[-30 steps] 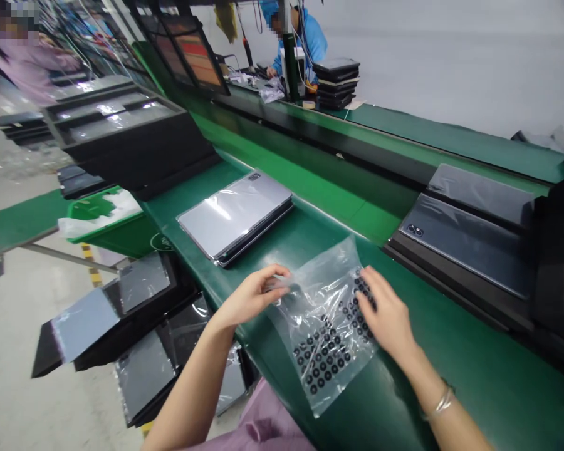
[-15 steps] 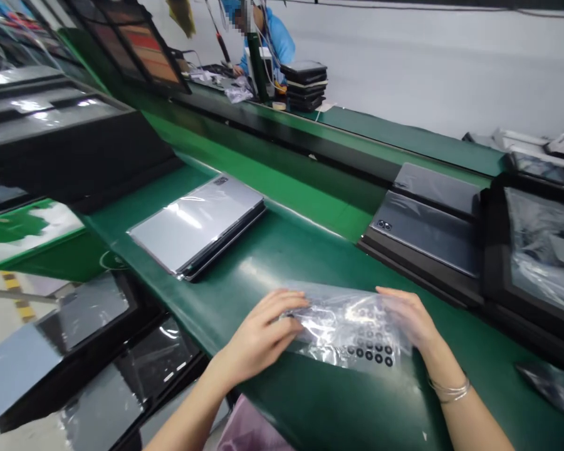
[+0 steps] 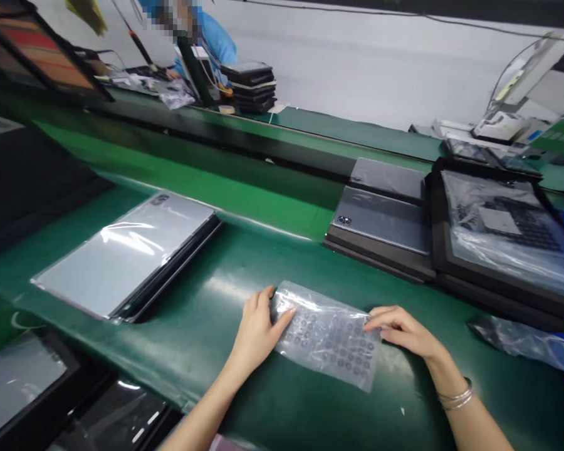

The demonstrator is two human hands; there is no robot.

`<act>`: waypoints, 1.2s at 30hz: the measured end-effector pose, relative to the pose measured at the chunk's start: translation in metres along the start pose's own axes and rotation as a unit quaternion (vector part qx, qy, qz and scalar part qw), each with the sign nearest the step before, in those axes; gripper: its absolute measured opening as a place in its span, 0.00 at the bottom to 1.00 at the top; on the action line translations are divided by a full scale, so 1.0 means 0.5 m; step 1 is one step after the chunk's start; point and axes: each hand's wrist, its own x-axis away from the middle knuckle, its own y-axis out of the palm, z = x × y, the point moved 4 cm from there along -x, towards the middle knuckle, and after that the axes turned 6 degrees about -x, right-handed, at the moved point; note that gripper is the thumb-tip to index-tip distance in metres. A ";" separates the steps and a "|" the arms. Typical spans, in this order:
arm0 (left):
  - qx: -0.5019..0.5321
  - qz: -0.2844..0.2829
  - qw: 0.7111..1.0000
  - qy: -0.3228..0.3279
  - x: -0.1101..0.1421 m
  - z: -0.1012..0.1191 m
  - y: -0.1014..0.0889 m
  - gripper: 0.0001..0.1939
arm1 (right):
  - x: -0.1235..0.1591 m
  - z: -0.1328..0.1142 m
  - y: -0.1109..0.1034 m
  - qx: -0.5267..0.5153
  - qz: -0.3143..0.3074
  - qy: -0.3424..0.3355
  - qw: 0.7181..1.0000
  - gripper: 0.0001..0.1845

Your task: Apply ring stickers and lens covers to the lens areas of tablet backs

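A clear plastic sheet with rows of small dark rings (image 3: 326, 338) is over the green bench, tilted down to the right. My left hand (image 3: 258, 326) grips its left end, thumb on top and fingers at the far edge. At the upper right corner, my right hand (image 3: 399, 329) has its fingers and thumb closed on the sheet's edge. A silver bracelet (image 3: 455, 398) circles my right wrist.
Film-covered tablets (image 3: 126, 250) are stacked on the left of the green bench (image 3: 207, 382). More grey tablets (image 3: 383, 219) lie in black foam, beside a foam tray of plastic bags (image 3: 502, 225). A crumpled bag (image 3: 521, 341) is at right. A co-worker (image 3: 219, 37) sits across.
My view has swung right. The ringed sheet, crumpled and glossy before, is now spread flatter, with rings showing across most of it. My right hand has shifted from over it to its right edge.
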 end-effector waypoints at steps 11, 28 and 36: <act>0.019 -0.251 0.962 0.106 -0.123 0.102 0.008 0.25 | 0.059 0.044 -0.002 0.033 0.090 -0.033 0.995 0.29; -0.039 -0.491 0.763 0.419 -0.074 0.572 0.131 0.15 | 0.178 -0.016 -0.028 -0.143 0.345 -0.022 0.927 0.17; -0.150 -0.210 0.826 0.501 -0.201 0.798 0.291 0.16 | 0.246 0.060 -0.104 -0.353 0.428 -0.100 0.826 0.19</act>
